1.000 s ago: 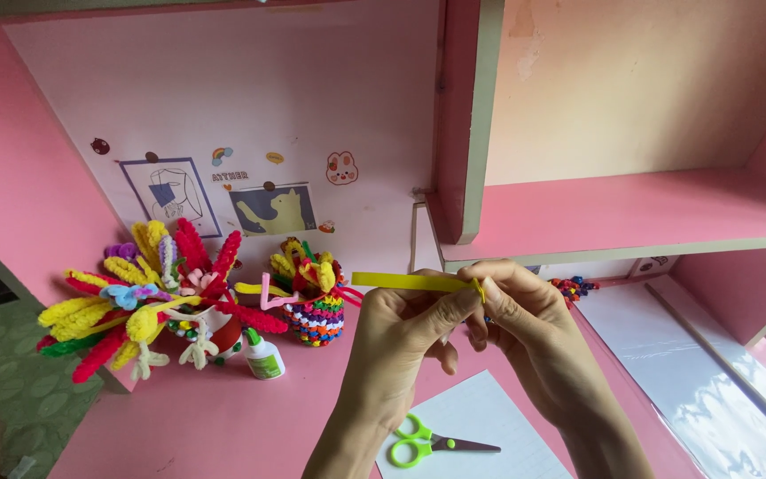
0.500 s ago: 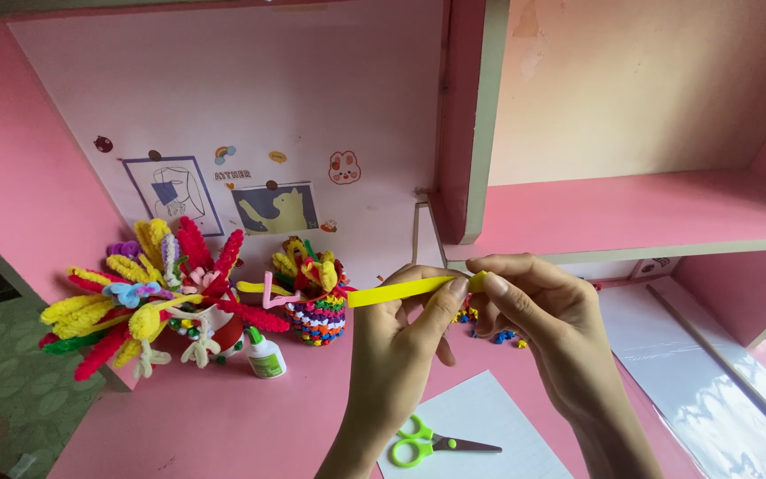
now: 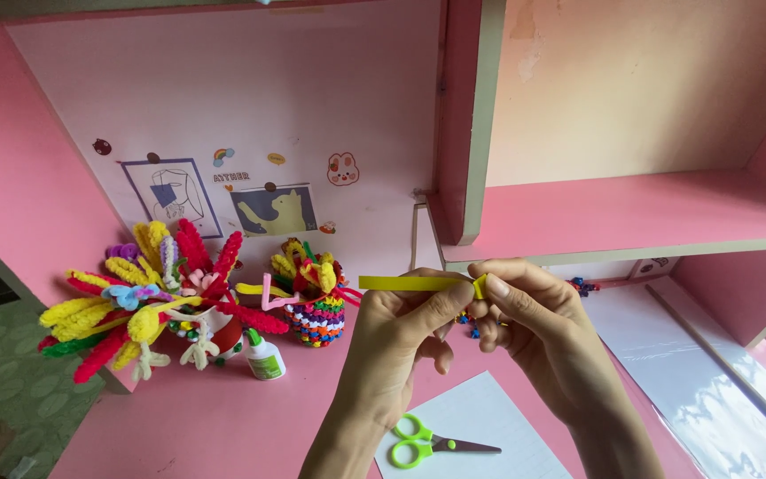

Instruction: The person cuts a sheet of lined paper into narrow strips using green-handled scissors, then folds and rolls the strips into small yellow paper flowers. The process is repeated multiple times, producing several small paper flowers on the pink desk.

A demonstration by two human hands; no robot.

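Note:
A narrow yellow paper strip is held level above the pink desk. My left hand pinches it near its right part with thumb and forefinger. My right hand grips the strip's right end, fingers curled over it, touching the left hand. The strip's free end points left toward a small multicoloured beaded basket. Green-handled scissors lie on a white paper sheet below my hands.
A bunch of fuzzy pipe-cleaner flowers and a small glue bottle stand at the left. A pink shelf juts out on the right above a clear plastic sheet. Stickers and drawings cover the back wall.
The strip went from level to tilted and back to level. Both hands stayed closed on it and shifted slightly.

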